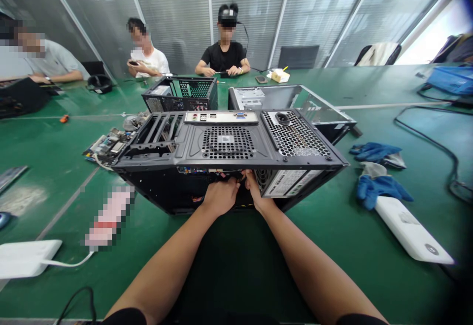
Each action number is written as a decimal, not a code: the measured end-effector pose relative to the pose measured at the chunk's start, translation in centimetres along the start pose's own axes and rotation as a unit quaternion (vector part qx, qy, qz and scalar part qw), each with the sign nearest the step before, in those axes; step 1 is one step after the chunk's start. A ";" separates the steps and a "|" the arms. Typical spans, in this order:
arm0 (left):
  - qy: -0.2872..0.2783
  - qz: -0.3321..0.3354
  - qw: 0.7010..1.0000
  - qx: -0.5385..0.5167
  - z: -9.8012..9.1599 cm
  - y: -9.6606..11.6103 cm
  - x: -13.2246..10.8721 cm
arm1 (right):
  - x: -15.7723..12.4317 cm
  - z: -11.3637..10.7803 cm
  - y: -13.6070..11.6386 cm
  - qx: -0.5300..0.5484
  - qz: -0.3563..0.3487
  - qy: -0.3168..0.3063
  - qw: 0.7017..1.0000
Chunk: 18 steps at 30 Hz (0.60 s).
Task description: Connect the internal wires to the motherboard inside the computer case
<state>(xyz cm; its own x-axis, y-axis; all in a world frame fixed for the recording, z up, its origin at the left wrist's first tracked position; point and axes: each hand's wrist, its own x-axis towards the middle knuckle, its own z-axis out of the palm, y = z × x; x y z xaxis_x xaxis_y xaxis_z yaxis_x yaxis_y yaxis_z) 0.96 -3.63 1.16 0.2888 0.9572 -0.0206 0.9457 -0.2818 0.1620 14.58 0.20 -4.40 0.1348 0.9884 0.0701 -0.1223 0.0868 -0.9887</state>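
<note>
A black computer case stands before me, its rear panel facing up and its open side toward me. Both hands reach into that opening. My left hand has curled fingers, their tips near the motherboard edge and some dark cables. Close beside it, my right hand is pinched at the same spot, just left of the power supply. What the fingertips grip is hidden in shadow. A fan grille, a port strip and the power supply's honeycomb vent show on the upward face.
Behind stand another black case and an opened silver case. A loose circuit board lies left. Blue gloves and a white power bank lie right; another white power bank is cabled to a phone. Several people sit opposite.
</note>
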 end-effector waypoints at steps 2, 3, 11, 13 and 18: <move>0.001 0.003 1.000 -0.018 0.1 -0.2 0.0 | -0.1 0.0 -0.4 0.006 0.001 -0.006 1.000; 0.001 0.003 1.000 -0.026 0.1 -0.3 0.0 | -0.2 0.0 -0.6 0.008 0.001 -0.007 1.000; 0.004 0.013 0.997 -0.076 0.1 -0.9 0.1 | -0.5 0.2 -1.3 0.049 0.006 -0.017 0.999; 0.009 0.017 0.996 -0.089 0.2 -1.0 0.1 | -0.4 0.2 -1.2 0.047 0.009 -0.013 0.999; 0.026 0.018 0.995 -0.092 0.6 -1.2 0.2 | -0.1 0.0 -0.4 0.027 0.012 -0.009 1.000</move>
<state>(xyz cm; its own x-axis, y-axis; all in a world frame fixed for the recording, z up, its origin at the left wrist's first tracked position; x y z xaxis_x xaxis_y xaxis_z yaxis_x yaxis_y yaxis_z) -0.04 -3.17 0.33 0.3092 0.9502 0.0390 0.8902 -0.3036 0.3397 14.67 0.06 -3.98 0.1146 0.9922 0.0497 -0.1781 0.0697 -0.9815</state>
